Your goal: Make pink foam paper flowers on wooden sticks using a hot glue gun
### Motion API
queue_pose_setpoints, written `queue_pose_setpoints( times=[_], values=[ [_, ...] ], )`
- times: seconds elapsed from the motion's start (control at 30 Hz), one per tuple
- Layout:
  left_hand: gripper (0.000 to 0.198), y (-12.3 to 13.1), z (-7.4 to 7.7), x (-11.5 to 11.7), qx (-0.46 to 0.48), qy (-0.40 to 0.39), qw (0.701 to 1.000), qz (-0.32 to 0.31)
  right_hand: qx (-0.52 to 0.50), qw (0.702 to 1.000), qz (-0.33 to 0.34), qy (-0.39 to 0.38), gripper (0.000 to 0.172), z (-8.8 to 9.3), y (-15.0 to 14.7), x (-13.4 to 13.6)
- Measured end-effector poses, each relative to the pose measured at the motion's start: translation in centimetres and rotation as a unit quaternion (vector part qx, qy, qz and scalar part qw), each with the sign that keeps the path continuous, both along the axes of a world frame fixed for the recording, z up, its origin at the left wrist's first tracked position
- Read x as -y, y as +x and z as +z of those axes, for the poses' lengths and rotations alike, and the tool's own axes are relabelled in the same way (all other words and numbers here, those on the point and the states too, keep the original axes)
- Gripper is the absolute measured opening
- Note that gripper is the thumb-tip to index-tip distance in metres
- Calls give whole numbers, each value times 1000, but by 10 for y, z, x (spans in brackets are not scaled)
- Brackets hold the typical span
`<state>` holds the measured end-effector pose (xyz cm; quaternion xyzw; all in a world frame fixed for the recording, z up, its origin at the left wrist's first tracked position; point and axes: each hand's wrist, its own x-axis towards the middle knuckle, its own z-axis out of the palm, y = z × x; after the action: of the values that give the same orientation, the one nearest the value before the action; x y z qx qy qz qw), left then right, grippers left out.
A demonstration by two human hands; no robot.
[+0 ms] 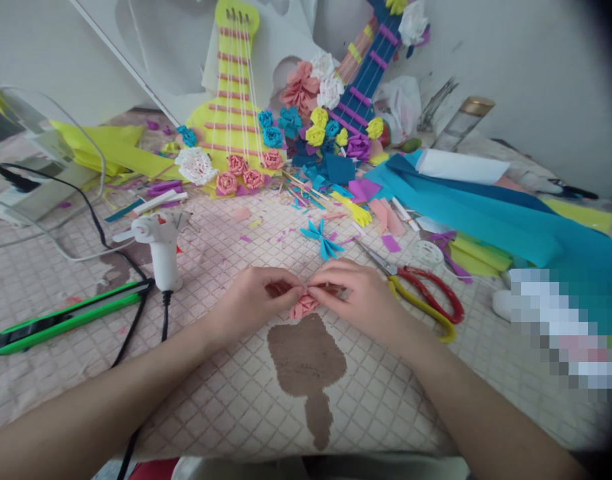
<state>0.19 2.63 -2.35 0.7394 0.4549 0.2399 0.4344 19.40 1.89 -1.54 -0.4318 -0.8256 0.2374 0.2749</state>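
Both hands meet over the middle of the table at a small pink paper flower (pixel 305 307). My left hand (pixel 261 293) pinches its upper edge between thumb and fingertips. From the other side, my right hand (pixel 353 293) pinches the same flower, its fingertips almost touching the left ones. The fingers cover the flower's upper part. Just beyond the hands lies a blue star-like folded paper piece (pixel 322 240). Scissors (pixel 411 287) with red and yellow handles lie right of my right hand.
A white glue gun (pixel 161 250) with a black cord stands left, near a green utility knife (pixel 69 317). Behind are a yellow paper guitar (pixel 231 100), a blue one (pixel 369 80) and paper scraps. Blue crepe paper (pixel 486 207) lies right. The tablecloth has a brown worn patch (pixel 309 357).
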Motion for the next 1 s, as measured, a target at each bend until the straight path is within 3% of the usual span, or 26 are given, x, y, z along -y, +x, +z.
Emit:
queue_pose_setpoints(
  times=[0.23,1.0],
  values=[
    [18,3,7,1,2,-1,1000,0,-4,1000,0,6,13,-1,-1,1],
    [18,1,0,2,-7,50,999,-12,-6,999,0,-32,12,-6,-3,-1]
  ],
)
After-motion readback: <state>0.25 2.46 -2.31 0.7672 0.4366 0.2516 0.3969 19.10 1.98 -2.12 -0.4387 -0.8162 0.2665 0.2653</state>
